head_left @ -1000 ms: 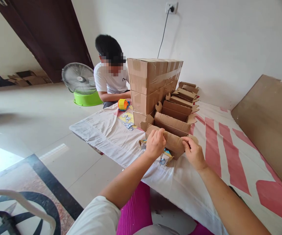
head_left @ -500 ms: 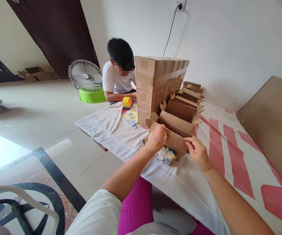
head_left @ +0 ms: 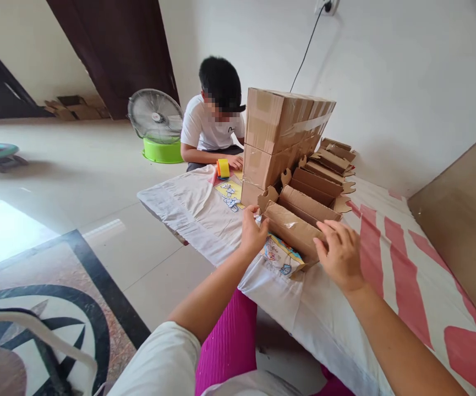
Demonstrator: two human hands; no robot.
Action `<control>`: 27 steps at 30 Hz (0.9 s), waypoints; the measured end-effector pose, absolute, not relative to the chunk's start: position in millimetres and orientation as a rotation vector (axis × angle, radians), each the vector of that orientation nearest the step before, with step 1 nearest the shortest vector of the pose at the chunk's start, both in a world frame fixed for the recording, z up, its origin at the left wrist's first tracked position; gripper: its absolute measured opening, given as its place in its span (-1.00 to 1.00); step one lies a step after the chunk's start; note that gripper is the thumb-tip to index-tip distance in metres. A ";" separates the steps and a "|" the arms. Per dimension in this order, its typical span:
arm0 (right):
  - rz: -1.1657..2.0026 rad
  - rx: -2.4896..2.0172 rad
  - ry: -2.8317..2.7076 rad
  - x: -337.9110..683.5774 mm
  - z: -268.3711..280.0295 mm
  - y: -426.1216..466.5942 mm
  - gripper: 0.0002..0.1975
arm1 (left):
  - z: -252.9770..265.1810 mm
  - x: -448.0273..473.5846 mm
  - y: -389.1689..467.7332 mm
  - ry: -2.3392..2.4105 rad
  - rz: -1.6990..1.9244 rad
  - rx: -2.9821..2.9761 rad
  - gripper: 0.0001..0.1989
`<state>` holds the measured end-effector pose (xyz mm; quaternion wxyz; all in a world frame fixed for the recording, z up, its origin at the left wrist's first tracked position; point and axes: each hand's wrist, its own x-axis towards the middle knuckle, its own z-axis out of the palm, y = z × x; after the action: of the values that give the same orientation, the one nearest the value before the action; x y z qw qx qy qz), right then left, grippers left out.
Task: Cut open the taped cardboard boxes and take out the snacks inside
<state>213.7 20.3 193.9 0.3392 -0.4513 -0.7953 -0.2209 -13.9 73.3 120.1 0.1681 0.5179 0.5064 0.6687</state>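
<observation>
The nearest small cardboard box [head_left: 289,226] stands at the table's front edge, a strip of shiny tape on its side. My left hand [head_left: 254,232] is at its left end, thumb and fingers parted beside the corner. At the right end, my right hand [head_left: 342,254] has its fingers spread, with the thumb close to the cardboard; contact is hard to make out. Below the box's near side, a colourful printed picture [head_left: 281,256] shows on the cloth. Behind it, more open-topped boxes [head_left: 316,186] with raised flaps stand in a row.
Sealed cartons [head_left: 264,124] are stacked behind the row. Across the table sits a person [head_left: 211,126] in a white shirt, near a yellow tape roll [head_left: 223,168]. A fan [head_left: 155,116] stands on a green basin [head_left: 162,150]. A large cardboard sheet [head_left: 464,220] leans at right.
Both hands have loosened from the nearest box's upper edge. My left hand moved down to its left end, and my right fingers spread apart. The view has shifted slightly.
</observation>
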 end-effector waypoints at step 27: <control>-0.398 -0.985 -2.203 168.9 187.6 87.3 -0.89 | 120.9 -19.4 83.1 1.332 1.672 1.803 -0.71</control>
<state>168.9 87.3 187.6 0.3411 -0.3786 -0.8467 -0.1531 -19.4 83.1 120.9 0.1716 0.6352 0.4691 0.5891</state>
